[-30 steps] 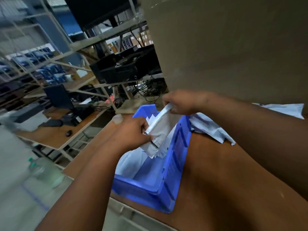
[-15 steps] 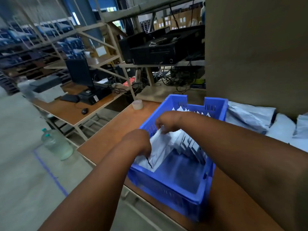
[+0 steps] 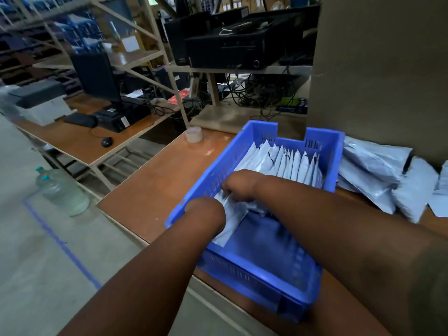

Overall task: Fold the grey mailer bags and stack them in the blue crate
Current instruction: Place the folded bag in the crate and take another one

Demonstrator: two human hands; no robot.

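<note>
Crate far half packed with bags; near half free.

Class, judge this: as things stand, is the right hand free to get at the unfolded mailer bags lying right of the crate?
Probably not yet: the right hand is gripping a folded mailer bag inside the blue crate; otherwise nothing blocks the unfolded bags.

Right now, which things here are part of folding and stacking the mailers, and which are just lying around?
Part of the job:
blue crate
folded bags standing in the crate
bag being set in, held by left hand and right hand
unfolded bags piled on the table

Lying about:
tape roll
water bottles
mouse
printer
</note>
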